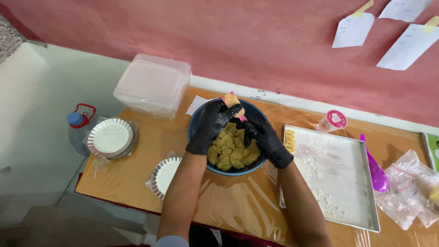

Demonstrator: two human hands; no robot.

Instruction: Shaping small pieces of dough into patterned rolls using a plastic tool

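Dough piece [231,100] between two gloved hands [214,122]; perhaps twenty in one bowl [195,120].

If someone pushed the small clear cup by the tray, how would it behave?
The cup lies on its side, so it would probably roll. It looks like thin plastic, likely light and easy to dent. The tray rim beside it might stop it.

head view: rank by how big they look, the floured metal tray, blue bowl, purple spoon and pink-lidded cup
1. floured metal tray
2. blue bowl
3. purple spoon
4. pink-lidded cup
All lie at a similar distance on the table, so the order looks safe.
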